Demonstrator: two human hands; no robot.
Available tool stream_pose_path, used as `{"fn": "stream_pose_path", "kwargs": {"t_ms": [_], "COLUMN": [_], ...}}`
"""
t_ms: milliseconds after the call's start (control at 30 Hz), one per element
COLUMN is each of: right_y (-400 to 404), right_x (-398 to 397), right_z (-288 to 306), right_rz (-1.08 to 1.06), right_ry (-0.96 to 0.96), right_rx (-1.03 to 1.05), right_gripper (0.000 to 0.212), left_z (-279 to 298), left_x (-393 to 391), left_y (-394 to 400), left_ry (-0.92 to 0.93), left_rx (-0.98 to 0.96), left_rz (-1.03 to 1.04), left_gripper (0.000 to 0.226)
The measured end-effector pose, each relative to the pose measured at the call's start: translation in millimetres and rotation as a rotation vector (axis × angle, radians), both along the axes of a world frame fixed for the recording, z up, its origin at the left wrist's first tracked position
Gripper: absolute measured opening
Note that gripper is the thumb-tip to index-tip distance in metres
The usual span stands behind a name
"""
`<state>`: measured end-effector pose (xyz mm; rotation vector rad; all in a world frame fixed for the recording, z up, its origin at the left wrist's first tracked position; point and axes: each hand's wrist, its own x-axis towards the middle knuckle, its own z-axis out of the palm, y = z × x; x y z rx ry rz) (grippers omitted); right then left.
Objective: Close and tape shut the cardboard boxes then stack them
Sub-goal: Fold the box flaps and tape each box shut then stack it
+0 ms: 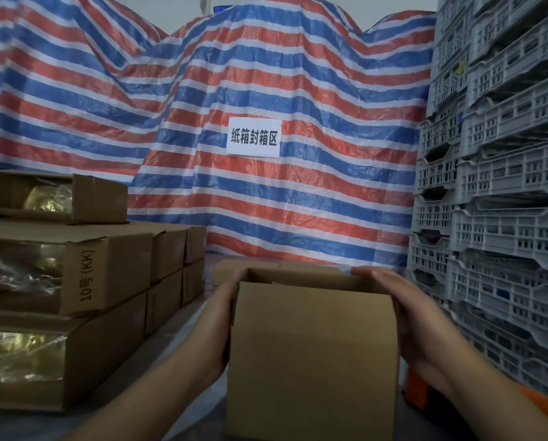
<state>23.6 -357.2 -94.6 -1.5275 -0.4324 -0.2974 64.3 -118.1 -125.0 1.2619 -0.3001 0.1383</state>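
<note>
Hands flank the open cardboard box (310, 345), left hand (225, 316) and right hand (406, 313) flat-fingered, pressing its sides.

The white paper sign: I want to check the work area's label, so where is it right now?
In the head view, the white paper sign hangs at centre on the striped tarp, above and behind the cardboard box held between both hands, left of the grey crates.

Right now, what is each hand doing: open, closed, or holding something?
Left hand: flat against the left side of the cardboard box, fingers hidden.
Right hand: fingers straight, pressed against the box's right side.
</note>
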Motion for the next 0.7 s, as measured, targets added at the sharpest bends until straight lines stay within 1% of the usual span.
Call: {"fn": "stream_pose_path", "kwargs": {"t_ms": [33,133,233,333,433,533,633,700], "right_y": [-2.6,0.3,3.1,4.4,2.9,-0.2,-2.4,-1.6], "right_x": [4.1,5.1,6.4,6.6,7.1,2.2,-0.9,-1.4], "right_z": [-1.7,-1.3,-2.1,-1.5,-1.0,0.6,0.9,0.9], "right_rz": [0.008,-0.019,-0.027,-0.02,-0.021,0.049,0.085,0.081], "right_ry": [0.01,0.044,0.071,0.073,0.064,0.069,0.069,0.068], "right_rx": [-0.004,0.006,0.012,0.045,0.016,-0.023,-0.025,-0.023], "right_gripper": [0.036,0.043,0.05,0.045,0.04,0.045,0.048,0.048], "left_z": [-0.3,0.3,-1.8,-2.0,-2.3,1.3,4.8,5.0], "left_x": [3.3,3.3,4.1,3.5,3.8,3.0,0.4,0.0], "left_y": [0.2,1.0,3.0,1.5,-0.9,-0.4,0.3,0.2], "left_ry": [0.01,-0.028,-0.029,-0.033,-0.062,-0.094,-0.109,-0.114], "left_rx": [0.002,-0.004,-0.024,-0.017,-0.011,-0.037,-0.063,-0.067], "left_rz": [0.007,-0.016,-0.031,-0.048,-0.041,-0.014,-0.027,-0.013], "left_gripper": [0.045,0.035,0.032,0.027,0.024,0.017,0.03,0.027]}}
